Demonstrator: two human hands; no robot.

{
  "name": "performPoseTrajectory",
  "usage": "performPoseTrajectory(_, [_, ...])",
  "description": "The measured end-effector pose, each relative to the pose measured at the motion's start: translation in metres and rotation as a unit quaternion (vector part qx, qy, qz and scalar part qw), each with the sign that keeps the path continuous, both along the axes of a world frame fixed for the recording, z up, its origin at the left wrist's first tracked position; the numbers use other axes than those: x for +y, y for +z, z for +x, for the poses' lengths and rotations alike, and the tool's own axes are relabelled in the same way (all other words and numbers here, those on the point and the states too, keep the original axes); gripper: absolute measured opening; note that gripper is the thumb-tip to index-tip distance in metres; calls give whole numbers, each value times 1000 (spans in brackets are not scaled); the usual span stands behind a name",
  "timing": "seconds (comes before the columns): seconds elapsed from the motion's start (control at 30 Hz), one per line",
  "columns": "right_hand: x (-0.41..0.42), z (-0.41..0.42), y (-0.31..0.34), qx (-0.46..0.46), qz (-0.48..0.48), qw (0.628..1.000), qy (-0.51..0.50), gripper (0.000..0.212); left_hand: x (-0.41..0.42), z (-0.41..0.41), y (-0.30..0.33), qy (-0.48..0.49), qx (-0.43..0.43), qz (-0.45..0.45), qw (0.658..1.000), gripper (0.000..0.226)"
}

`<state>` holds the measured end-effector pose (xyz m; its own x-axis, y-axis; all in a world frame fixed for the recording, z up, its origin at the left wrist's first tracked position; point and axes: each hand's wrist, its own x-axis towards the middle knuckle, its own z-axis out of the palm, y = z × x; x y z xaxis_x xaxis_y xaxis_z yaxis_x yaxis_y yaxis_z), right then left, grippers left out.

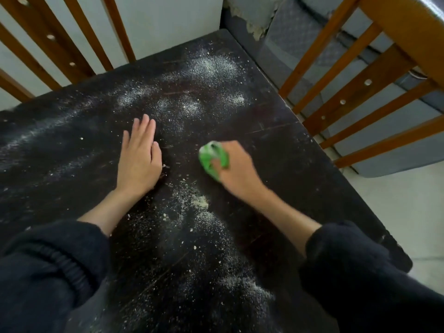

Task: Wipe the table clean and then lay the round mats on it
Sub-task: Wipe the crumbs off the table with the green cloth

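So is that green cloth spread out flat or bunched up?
Bunched up. The green cloth is a crumpled wad gripped in the right hand, pressed against the dusty dark table.

No readable text, label, brand, number or sign anywhere in view.
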<state>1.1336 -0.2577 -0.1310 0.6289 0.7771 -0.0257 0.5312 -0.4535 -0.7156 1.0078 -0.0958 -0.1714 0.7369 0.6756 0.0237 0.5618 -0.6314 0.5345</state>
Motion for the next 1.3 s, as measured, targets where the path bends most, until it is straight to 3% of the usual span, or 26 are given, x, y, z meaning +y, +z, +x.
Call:
performPoseTrajectory(0.1, [6,71,7,-63,-15,985,-162,28,18,-2,-8,-10,106,81,991,52])
performPoseTrajectory(0.2, [-2,135,-1,-84,-88,947,-298,30,19,-5,-13,-10,147,114,983,54])
performPoseTrajectory(0.33, [12,168,-14,-88,-143,922,-350,33,18,-4,-14,-13,155,131,979,58])
performPoseTrajectory(0.53, [52,157,-19,-118,-127,953,-249,29,18,-2,-13,-14,161,134,978,59])
performPoseTrajectory(0.67, [57,74,-18,-175,-105,979,-18,36,19,-1,-12,-17,165,139,976,59])
performPoseTrajectory(0.8, [39,-11,-11,-63,-28,987,147,34,19,-3,-11,-19,157,131,979,59])
performPoseTrajectory(0.87, [38,0,-1,-42,7,994,100,28,19,-3,-11,-19,154,130,979,58])
performPoseTrajectory(0.93, [43,40,5,-77,32,996,-25,26,18,-4,-12,-18,154,127,980,55])
performPoseTrajectory(1.03, [43,117,3,-164,-31,963,-213,33,18,-4,-11,-16,153,128,980,52])
performPoseTrajectory(1.1, [42,151,-5,-168,-69,935,-305,36,18,-5,-10,-15,155,128,979,52])
performPoseTrajectory(1.2, [53,175,-17,-135,-127,920,-346,33,17,-4,-9,-11,153,125,980,56])
performPoseTrajectory(1.3, [76,181,-19,-127,-137,931,-313,30,18,-2,-9,-13,149,127,981,57])
